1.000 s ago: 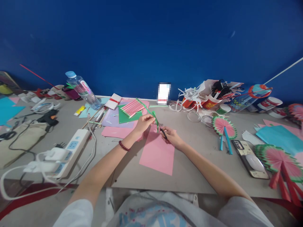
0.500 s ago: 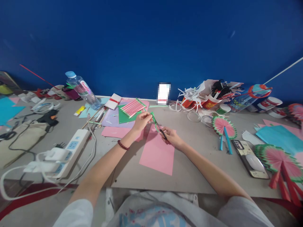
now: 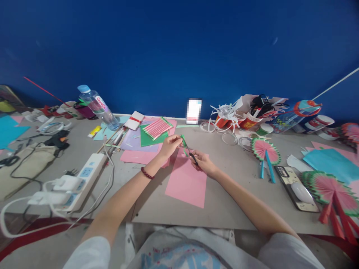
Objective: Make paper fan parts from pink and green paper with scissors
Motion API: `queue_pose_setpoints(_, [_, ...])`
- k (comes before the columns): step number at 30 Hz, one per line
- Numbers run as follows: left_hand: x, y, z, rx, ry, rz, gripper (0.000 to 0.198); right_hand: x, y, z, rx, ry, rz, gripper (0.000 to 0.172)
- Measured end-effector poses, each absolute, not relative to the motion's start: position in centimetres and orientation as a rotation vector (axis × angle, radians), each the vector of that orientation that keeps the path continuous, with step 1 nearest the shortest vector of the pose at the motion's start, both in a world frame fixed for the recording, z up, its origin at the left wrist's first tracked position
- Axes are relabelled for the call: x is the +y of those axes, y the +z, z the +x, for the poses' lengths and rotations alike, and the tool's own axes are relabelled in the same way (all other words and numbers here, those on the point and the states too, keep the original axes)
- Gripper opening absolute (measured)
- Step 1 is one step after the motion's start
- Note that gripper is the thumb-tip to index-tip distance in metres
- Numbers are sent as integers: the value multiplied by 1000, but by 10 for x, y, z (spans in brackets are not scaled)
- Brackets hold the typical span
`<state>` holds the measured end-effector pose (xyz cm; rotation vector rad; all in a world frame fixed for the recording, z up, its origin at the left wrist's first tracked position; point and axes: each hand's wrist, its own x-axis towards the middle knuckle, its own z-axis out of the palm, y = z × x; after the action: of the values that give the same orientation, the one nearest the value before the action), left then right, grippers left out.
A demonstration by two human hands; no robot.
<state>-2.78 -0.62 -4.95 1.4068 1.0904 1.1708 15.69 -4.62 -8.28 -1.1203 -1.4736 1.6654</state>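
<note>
My left hand (image 3: 171, 145) pinches a small strip of green paper (image 3: 183, 139) between thumb and fingers. In my right hand (image 3: 204, 163) are black-handled scissors (image 3: 193, 158), their blades pointing up and left at the green strip. A small green scrap (image 3: 185, 153) shows just under the blades. Below both hands lies a sheet of pink paper (image 3: 186, 183) on the table. Left of and behind my left hand, a pleated pink paper piece with green edges (image 3: 157, 127) rests on a green sheet (image 3: 148, 141).
A power strip (image 3: 86, 179) with white plugs and cables lies to the left, and a plastic bottle (image 3: 99, 106) leans by the blue wall. Rightward are a pink paper fan (image 3: 266, 149), a phone (image 3: 286, 183) under a white mouse (image 3: 301, 192), and paper cups (image 3: 249, 121) holding tools.
My left hand has shifted slightly right, toward the scissors. The long green strip hanging past the blades now looks shorter, with a separate green scrap below the scissors.
</note>
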Motion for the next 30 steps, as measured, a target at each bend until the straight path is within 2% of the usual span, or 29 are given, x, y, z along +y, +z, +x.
queue_pose_setpoints(15, [-2,-62,-28,1079,1252,1355,25,-45,-86,158,-1480,1642,-1128,32])
queue_pose_setpoints(21, [0,-65,-28,1104,1189,1353,20,-46,-84,157,-1467,1634,-1155,36])
queue_pose_setpoints(30, [2,-88,-30,1119,1134,1325,23,-44,-88,155,-1404,1547,-1221,37])
